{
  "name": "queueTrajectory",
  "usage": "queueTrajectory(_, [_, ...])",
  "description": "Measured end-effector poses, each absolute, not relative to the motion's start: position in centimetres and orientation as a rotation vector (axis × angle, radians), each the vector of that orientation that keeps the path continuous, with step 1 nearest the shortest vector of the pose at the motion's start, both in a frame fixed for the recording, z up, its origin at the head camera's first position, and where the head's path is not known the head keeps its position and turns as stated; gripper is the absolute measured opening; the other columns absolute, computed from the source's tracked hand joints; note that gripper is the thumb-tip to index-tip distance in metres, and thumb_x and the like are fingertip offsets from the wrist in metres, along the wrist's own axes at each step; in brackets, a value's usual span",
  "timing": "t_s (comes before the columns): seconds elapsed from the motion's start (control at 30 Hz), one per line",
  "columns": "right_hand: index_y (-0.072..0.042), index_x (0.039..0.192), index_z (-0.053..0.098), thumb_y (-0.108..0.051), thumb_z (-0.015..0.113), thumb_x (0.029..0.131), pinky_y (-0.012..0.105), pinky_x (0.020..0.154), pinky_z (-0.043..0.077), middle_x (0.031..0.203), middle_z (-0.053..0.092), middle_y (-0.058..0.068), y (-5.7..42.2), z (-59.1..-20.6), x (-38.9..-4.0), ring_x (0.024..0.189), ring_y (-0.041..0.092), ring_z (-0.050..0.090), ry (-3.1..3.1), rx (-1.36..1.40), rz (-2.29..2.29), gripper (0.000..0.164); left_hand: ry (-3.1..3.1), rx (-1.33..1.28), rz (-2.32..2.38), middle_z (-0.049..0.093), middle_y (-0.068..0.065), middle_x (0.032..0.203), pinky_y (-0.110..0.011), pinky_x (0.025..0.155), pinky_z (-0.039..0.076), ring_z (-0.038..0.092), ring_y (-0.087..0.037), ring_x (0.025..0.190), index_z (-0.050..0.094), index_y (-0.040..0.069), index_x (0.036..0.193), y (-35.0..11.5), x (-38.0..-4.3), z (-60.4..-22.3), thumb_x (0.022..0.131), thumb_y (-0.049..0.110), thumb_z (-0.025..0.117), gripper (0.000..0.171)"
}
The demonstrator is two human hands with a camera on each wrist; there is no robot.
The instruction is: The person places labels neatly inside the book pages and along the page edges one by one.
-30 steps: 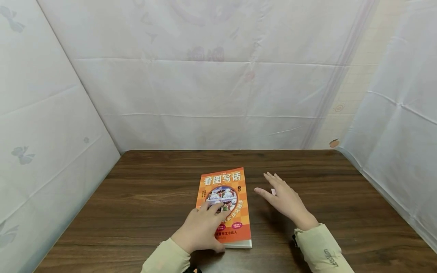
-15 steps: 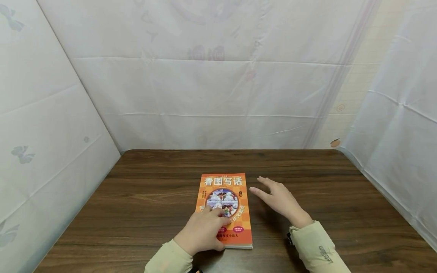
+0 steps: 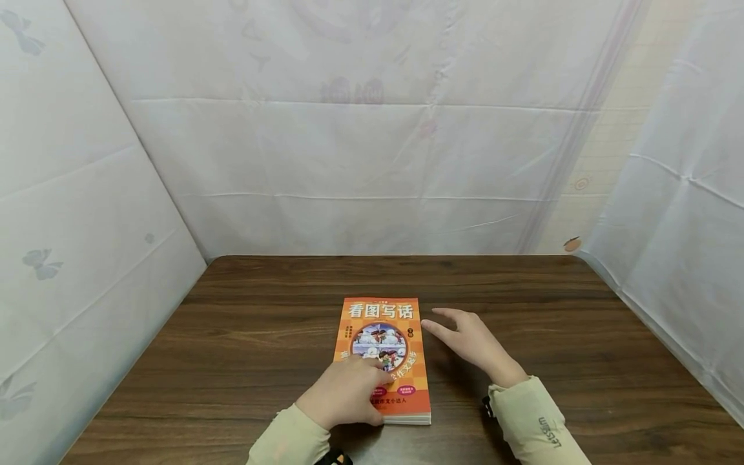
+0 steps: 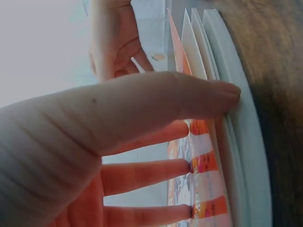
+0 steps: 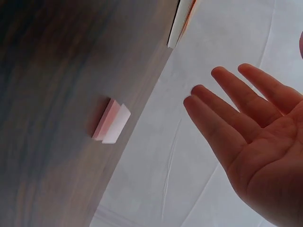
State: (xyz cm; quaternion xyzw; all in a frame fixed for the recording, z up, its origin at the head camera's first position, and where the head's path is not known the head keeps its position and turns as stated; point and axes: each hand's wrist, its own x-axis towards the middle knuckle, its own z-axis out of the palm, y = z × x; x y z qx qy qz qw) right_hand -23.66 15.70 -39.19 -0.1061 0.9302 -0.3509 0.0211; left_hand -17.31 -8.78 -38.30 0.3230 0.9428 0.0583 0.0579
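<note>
An orange book (image 3: 409, 381) with a round cartoon picture lies on the table in the head view. My left hand (image 3: 349, 392) rests on its lower left cover, fingers extended. The left wrist view has the fingertips on the orange-checked cover and the thumb (image 4: 203, 94) against the page edges; the cover and several leaves fan slightly apart at one corner. Just right of the book, my right hand (image 3: 476, 342) hovers with loosely extended fingers, holding nothing. A small pink block with a white part (image 5: 111, 122), perhaps an eraser, sits on the table in the right wrist view; the head view hides it.
The dark wood-grain table (image 3: 261, 310) reaches back to a pale hanging sheet (image 3: 349, 155). Similar sheets hang on the left (image 3: 87, 226) and right (image 3: 680, 226) sides.
The book's raised upper right cover has come down flat. My right hand has moved left, closer to the book. My left hand has shifted only slightly.
</note>
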Motion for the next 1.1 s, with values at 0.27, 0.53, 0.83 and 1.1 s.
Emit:
queueTrajectory(0.27, [-0.004, 0.133, 0.061, -0.051, 0.061, 0.094, 0.052, 0.099, 0.049, 0.134, 0.063, 0.014, 15.3, -39.5, -23.5, 0.120, 0.032, 0.061, 2.869, -0.276, -1.115, 0.061, 2.808, 0.991, 0.259, 0.072, 0.008, 0.112, -0.036, 0.089, 0.054, 0.064, -0.010, 0.098, 0.074, 0.023, 0.114, -9.2, -17.5, -38.0, 0.069, 0.039, 0.084, 0.048])
queueTrajectory(0.53, [-0.003, 0.130, 0.062, -0.046, 0.062, 0.095, 0.048, 0.093, 0.053, 0.128, 0.066, 0.014, 15.4, -39.4, -23.0, 0.108, 0.027, 0.065, 2.812, -0.222, -1.160, 0.056, 2.802, 0.994, 0.292, 0.071, 0.007, 0.112, -0.033, 0.090, 0.053, 0.063, -0.008, 0.097, 0.073, 0.021, 0.115, -8.9, -17.2, -37.8, 0.072, 0.034, 0.082, 0.046])
queueTrajectory(0.83, [0.004, 0.137, 0.054, -0.036, 0.066, 0.095, 0.032, 0.067, 0.059, 0.105, 0.069, 0.013, 15.0, -39.8, -23.0, 0.074, 0.016, 0.067, 2.611, -0.207, -1.370, 0.059, 2.840, 1.025, 0.297, 0.067, 0.000, 0.120, -0.033, 0.086, 0.056, 0.063, -0.013, 0.099, 0.069, 0.021, 0.123, -8.4, -16.3, -37.7, 0.074, 0.028, 0.081, 0.051])
queueTrajectory(1.1, [0.009, 0.139, 0.048, -0.027, 0.064, 0.097, 0.034, 0.067, 0.059, 0.101, 0.069, 0.014, 14.1, -39.7, -22.6, 0.071, 0.019, 0.068, 2.540, -0.231, -1.437, 0.058, 2.868, 1.015, 0.312, 0.065, -0.001, 0.121, -0.035, 0.088, 0.055, 0.063, -0.018, 0.103, 0.064, 0.022, 0.127, -8.4, -15.9, -37.6, 0.075, 0.024, 0.080, 0.055])
